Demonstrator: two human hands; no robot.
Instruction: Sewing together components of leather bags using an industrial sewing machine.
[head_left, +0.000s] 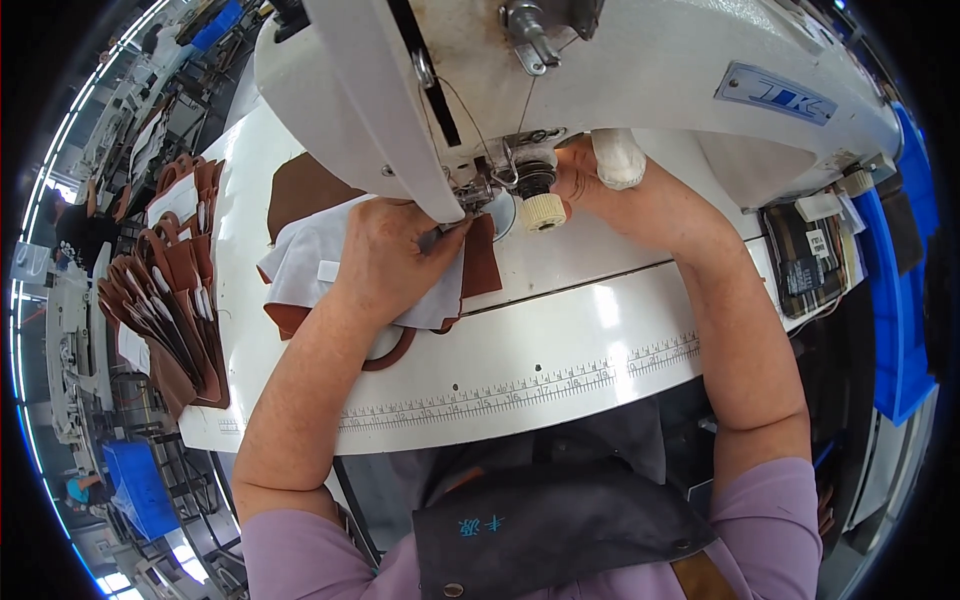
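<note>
A sewing machine (640,75) fills the upper part of the head view. Under its needle area lies a brown leather bag piece (482,262) with a pale grey lining (305,250) and a rounded brown handle (393,352). My left hand (392,250) rests on the lining, its fingers closed at the edge by the presser foot; a small grey thing shows at the fingertips, too unclear to name. My right hand (600,190) is behind the cream tension knob (543,212), near the needle. Its fingertips are hidden there. A white rounded thing (619,158) covers part of that hand.
Brown leather bag pieces (165,310) are stacked at the table's left edge. A ruler scale (520,392) runs along the front of the white table (590,300). Dark checked fabric (805,255) lies at the right, beside a blue bin (900,330).
</note>
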